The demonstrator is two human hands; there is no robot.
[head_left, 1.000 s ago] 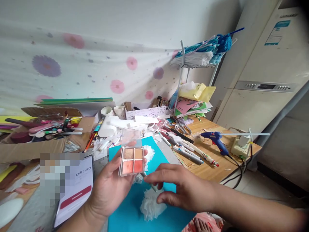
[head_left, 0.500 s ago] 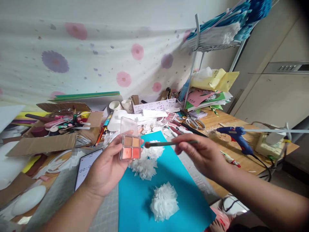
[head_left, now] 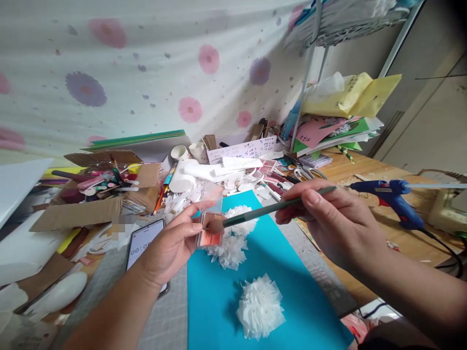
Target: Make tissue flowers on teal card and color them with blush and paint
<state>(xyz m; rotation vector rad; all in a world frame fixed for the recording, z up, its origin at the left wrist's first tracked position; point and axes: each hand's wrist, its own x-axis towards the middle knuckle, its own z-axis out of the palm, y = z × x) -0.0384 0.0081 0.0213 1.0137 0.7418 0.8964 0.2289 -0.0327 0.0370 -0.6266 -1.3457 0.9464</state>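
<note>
My left hand grips a small clear-lidded eyeshadow palette by its left edge, its lid flipped up. Orange-red pans show at the bottom; the upper pans are partly covered by the brush head. Between the thumb and fingers of my right hand is a dark green makeup brush, its bristles over the palette and seemingly touching the pans. Below lies a blue sheet with white ruffled paper flowers; one flower sits nearer me, and others are partly hidden behind the palette.
A phone showing a timer lies left of the sheet on a grey cutting mat. Cardboard boxes of pens and tools stand at left. A blue glue gun and scissors lie at right. Paper scraps clutter the back.
My right hand has brought the brush head left and down onto the palette, with the brush now slanting. The view has shifted slightly, moving the table contents right.
</note>
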